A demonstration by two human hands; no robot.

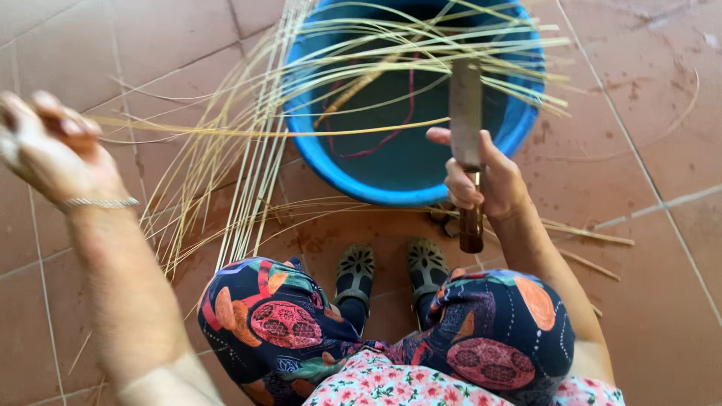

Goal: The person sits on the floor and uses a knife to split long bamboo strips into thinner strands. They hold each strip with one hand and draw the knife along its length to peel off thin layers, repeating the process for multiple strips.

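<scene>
Knife upright in my right hand, one thin strip stretched across from my left

My right hand [481,180] is wrapped tight around the brown wooden handle of a flat steel-bladed knife [465,113]; its long axis runs near vertical, blade up over the round blue plastic tub [519,120], handle end poking out below my fist. My left hand [45,143], blurred, pinches one end of a long pale yellow cane strip [263,133], which runs roughly level, rightward to the blade, above the loose bundle of pale cane strips [226,180] on the reddish tiled floor [647,248]

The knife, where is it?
In the head view, the knife is in the right hand, blade up over the blue tub, among thin strips.
</scene>
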